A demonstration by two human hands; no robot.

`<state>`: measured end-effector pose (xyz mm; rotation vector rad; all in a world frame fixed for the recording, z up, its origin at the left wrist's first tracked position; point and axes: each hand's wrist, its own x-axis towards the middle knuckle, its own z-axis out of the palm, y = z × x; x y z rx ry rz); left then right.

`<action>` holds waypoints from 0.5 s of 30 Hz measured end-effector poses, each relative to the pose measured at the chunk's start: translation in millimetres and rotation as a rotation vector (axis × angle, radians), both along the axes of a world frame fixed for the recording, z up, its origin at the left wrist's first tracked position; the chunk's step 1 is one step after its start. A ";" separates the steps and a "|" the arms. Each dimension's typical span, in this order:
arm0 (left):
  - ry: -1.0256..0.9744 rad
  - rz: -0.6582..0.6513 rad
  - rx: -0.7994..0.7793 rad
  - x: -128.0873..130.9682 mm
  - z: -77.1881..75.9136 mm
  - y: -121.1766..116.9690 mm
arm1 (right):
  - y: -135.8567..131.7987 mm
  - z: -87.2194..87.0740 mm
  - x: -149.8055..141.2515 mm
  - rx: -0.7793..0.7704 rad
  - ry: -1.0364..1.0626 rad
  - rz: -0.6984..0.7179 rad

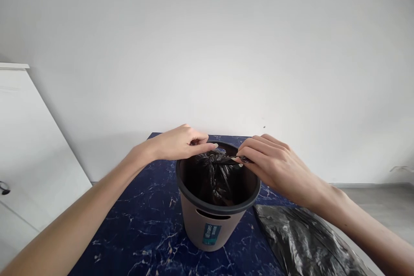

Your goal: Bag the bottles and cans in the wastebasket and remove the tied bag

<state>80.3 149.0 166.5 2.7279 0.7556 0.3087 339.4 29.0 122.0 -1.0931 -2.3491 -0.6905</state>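
A taupe trash bin (pixel 190 213) with a dark grey rim stands upright on a blue marbled table. Inside it hangs a black trash bag (pixel 220 179), its top gathered and twisted at the mouth of the bin. My left hand (pixel 183 143) is closed on the bag's left end, thumb stretched along it over the far left rim. On the other side my right hand (pixel 270 159) pinches the bag's right end between thumb and fingers, above the right rim. The bag is drawn taut between both hands. What lies deeper in the bin is hidden.
Another black plastic bag (pixel 307 239) lies flat at the table's right edge, partly under my right forearm. The blue marbled table (pixel 142 224) meets a pale wall (pixel 207 51) behind. A white cabinet (pixel 35 146) stands on the left.
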 end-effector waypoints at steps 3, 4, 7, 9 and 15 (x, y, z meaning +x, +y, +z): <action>-0.026 0.011 0.028 -1.4 -0.2 -0.1 | -1.7 -1.2 3.6 -0.020 -0.011 -0.016; -0.034 0.019 0.036 -2.3 -0.6 0.4 | -2.1 -2.4 5.6 -0.025 -0.023 -0.020; -0.029 0.029 0.050 -6.4 -3.2 3.6 | -3.2 -7.5 13.0 -0.041 -0.042 -0.037; -0.019 0.018 0.056 -10.6 -6.3 7.0 | -4.2 -10.7 17.6 -0.066 -0.038 -0.051; -0.033 0.019 0.063 -28.3 -14.2 18.9 | -7.6 -11.7 26.2 -0.166 0.011 -0.082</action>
